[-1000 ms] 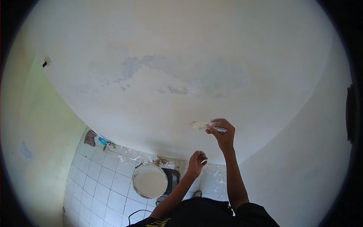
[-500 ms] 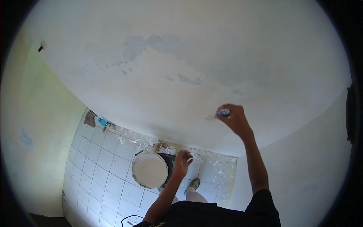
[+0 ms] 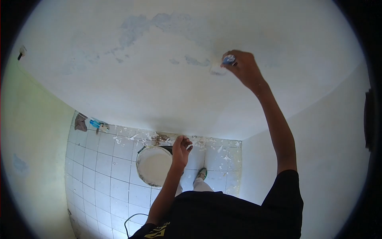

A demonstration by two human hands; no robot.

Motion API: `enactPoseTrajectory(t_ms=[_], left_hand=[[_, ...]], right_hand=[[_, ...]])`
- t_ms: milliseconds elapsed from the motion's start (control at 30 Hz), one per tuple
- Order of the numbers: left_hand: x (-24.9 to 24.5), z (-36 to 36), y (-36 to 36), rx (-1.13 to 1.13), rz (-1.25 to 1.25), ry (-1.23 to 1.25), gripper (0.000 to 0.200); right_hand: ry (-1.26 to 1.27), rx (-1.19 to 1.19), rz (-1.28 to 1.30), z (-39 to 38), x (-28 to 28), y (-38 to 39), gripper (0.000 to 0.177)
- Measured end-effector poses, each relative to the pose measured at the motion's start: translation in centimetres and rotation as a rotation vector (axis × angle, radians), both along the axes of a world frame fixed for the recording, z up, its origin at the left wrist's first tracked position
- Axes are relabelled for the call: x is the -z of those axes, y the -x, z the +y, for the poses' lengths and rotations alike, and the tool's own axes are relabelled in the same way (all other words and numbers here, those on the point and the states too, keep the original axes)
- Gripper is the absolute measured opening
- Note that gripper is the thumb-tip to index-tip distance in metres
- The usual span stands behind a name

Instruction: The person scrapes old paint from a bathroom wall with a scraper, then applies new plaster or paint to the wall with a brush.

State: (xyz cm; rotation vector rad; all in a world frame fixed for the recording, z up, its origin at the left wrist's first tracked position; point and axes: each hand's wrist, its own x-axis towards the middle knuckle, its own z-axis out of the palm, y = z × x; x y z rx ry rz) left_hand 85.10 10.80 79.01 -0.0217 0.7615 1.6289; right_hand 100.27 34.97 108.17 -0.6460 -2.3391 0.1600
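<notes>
My right hand (image 3: pixel 241 68) is closed around the blue handle of a paintbrush (image 3: pixel 229 59). The brush's pale, flat end (image 3: pixel 217 70) meets the white wall (image 3: pixel 159 91), just right of a grey-blue bare patch (image 3: pixel 197 61). Low in front of my body, my left hand (image 3: pixel 182 150) hangs with loosely bent fingers apart, and I see nothing in it. Just left of that hand stands a round bucket (image 3: pixel 138 165) holding off-white paint; my left forearm covers part of its right side.
White flakes (image 3: pixel 131 136) litter the tiled floor (image 3: pixel 119 183) along the wall's foot. A grey cloth (image 3: pixel 80 122) and a blue-handled tool (image 3: pixel 94 124) lie in the left corner. A dark cable (image 3: pixel 127 223) curves beside my body. My shoe (image 3: pixel 202 173) is right of the bucket.
My right hand has moved up the wall with the paintbrush and slightly left. My left hand stays beside the bucket, and the whole view has shifted a little.
</notes>
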Motion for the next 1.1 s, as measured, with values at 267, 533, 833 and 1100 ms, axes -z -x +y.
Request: enactPoseTrajectory(t_ms=[267,533,833,1100], left_hand=[[-2.2,0.4,1.8,0.017,0.055,-0.079,0.013],[-1.7,-0.2,2.4,0.030,0.033,-0.080,0.012],[-2.9,-0.5,1.9,0.055,0.049,-0.102,0.011],[-4.7,-0.6,1.7,0.050,0.071,-0.158,0.012]], right_hand=[[-0.718,0.047,0.064,-6.0,-1.5,-0.6,0.012],[-0.483,0.078,-0.311,-6.2,14.8,-1.1,0.015],[-0.132,0.057,-0.241,-4.7,5.0,-2.0,0.011],[-0.630,0.098,-0.009,-9.2,-2.3,-3.6,0.020]])
